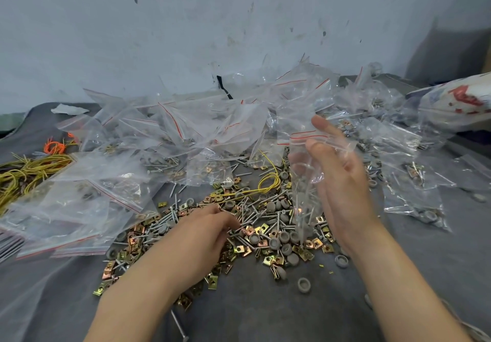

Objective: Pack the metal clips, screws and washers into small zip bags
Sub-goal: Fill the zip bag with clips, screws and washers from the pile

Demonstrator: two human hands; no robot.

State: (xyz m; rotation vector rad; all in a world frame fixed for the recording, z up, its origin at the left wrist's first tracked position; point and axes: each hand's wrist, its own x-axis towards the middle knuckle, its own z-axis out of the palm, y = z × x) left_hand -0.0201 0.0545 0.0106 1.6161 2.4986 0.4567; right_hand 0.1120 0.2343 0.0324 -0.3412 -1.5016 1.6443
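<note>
thin plastic zip bag (pixel 303 179), likely limp, light, slippery, pinched near its mouth by right hand (pixel 342 182): best hold there. left hand (pixel 210 232) curled into near screws (pixel 255 210), grasp unclear.

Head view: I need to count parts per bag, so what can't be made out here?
- Head view, the left hand: its own knuckles hide the fingertips, so what it picks from the loose pile is unclear.
- The zip bag in the right hand: blurred, so the screws inside can't be counted.
- The filled bags behind: glare and overlap, contents too small.
- The printed packet: cut off by the right edge.
</note>
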